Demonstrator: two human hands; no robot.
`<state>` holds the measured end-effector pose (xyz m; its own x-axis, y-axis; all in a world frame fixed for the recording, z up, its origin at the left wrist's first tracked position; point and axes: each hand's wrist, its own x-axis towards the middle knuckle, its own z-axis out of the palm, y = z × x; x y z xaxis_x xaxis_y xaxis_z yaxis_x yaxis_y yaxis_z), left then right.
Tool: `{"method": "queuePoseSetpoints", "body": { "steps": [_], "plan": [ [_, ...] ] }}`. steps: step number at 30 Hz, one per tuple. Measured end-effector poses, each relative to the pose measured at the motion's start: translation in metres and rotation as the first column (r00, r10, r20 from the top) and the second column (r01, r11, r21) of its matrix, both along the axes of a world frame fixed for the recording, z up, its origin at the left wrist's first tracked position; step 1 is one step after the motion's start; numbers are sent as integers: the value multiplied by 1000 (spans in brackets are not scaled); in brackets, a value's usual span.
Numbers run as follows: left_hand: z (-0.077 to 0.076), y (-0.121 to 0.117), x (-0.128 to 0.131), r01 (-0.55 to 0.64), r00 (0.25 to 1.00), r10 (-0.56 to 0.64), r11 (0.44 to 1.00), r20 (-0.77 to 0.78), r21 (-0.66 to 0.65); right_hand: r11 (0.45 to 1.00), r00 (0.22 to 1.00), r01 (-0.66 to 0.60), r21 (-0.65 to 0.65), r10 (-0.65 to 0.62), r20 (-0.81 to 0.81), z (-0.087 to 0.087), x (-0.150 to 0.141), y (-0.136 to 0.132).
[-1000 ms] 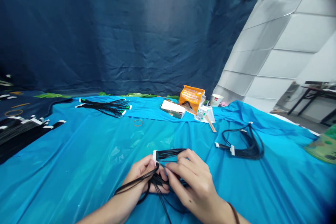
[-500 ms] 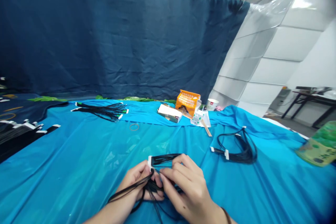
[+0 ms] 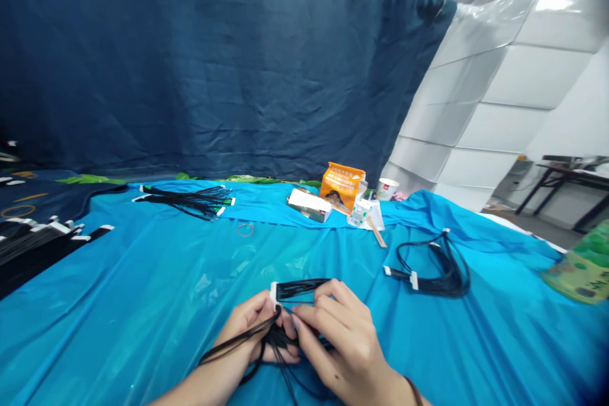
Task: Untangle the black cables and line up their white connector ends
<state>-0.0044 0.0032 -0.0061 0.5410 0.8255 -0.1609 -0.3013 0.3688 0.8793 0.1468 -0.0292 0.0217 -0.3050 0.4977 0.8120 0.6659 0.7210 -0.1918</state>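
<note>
My left hand (image 3: 254, 323) is closed around a wire harness, a bundle of thin black wires (image 3: 299, 288) with a white connector (image 3: 274, 292) standing up above the fingers. Opposite it, my right hand (image 3: 340, 333) pinches a thin black wire between thumb and forefinger, close to the connector's lower end. Some wires loop over my left wrist; others hang down between the hands. The wire tips near the connector are too small to make out.
On the blue cloth (image 3: 157, 304), another black harness (image 3: 445, 273) lies at right and one more (image 3: 190, 198) at back left. Several more harnesses (image 3: 42, 244) lie far left. A rubber band (image 3: 245, 229), small box (image 3: 309, 204), orange bag (image 3: 341, 187), paper cup (image 3: 387, 189) and green bottle (image 3: 583, 266) are also there.
The whole view has shifted very slightly, moving things a little to the right. Both hands keep the same hold on the harness and wire.
</note>
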Motion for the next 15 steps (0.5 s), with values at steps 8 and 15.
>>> {"method": "queuePoseSetpoints", "body": {
  "steps": [8,15],
  "plan": [
    [-9,4,2,-3,1000,3,1000,-12,-13,1000,1000,-7,9,7,0,1,0,0],
    [9,-3,0,-12,1000,12,999,15,32,1000,1000,12,-10,-12,15,-2,1,0]
  ]
}}
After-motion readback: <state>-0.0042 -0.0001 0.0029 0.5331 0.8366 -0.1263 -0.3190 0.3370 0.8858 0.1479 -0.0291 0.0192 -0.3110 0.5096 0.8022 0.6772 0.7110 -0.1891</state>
